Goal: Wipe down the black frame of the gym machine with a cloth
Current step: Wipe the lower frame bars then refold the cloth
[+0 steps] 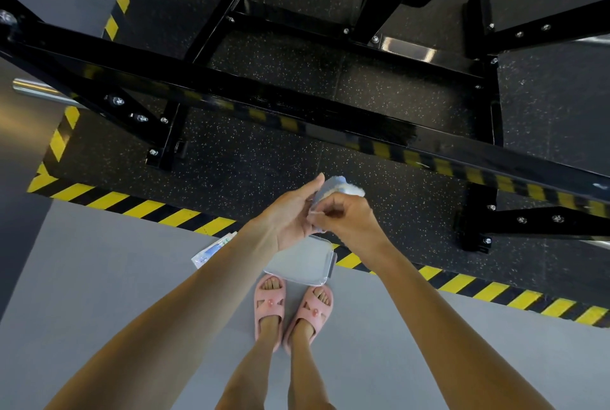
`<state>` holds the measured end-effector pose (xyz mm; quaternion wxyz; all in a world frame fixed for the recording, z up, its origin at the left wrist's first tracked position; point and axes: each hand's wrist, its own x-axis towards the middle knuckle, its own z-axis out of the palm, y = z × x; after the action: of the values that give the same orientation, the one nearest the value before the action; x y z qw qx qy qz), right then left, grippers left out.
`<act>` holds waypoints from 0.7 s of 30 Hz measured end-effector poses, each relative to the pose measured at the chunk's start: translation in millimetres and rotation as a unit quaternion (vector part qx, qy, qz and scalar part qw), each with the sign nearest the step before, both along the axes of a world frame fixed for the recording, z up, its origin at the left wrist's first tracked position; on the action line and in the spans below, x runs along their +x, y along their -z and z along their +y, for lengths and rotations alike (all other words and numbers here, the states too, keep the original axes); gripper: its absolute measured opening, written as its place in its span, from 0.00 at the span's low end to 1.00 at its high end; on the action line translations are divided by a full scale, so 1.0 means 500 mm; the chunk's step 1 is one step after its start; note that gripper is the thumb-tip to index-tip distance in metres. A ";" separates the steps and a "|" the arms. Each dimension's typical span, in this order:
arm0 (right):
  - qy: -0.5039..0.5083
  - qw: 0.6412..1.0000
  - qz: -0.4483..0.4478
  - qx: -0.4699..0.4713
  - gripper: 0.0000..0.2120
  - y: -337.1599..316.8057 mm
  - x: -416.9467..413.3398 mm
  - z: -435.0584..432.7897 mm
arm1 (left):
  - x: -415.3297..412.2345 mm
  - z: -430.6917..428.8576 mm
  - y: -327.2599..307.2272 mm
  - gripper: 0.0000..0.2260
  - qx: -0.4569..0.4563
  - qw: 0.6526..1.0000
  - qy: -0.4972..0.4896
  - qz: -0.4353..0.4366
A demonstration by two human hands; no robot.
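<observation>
Standing in pink slippers (293, 307), a person bunches a pale blue cloth (333, 190) between both hands. Left hand (290, 211) and right hand (343, 215) each clench it, just short of the black frame (231, 96), not touching.

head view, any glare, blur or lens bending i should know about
Head view: wide-angle bending curves the hazard tape and black frame; glare patches shine on the frame's plate near the top right; the frame's near bar reflects the stripes, smeared; both hands and the cloth look fairly sharp.
</observation>
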<state>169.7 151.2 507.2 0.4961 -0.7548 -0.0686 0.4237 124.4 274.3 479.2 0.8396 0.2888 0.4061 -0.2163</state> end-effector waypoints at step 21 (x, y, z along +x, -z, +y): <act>0.401 0.862 0.264 0.165 0.12 0.041 -0.004 -0.049 | -0.036 0.022 -0.006 0.11 0.246 0.946 0.207 -0.033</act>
<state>167.8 126.7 486.6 0.7396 -0.4842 0.3047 0.3545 106.2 285.2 482.4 0.6924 0.5709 0.3496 -0.2690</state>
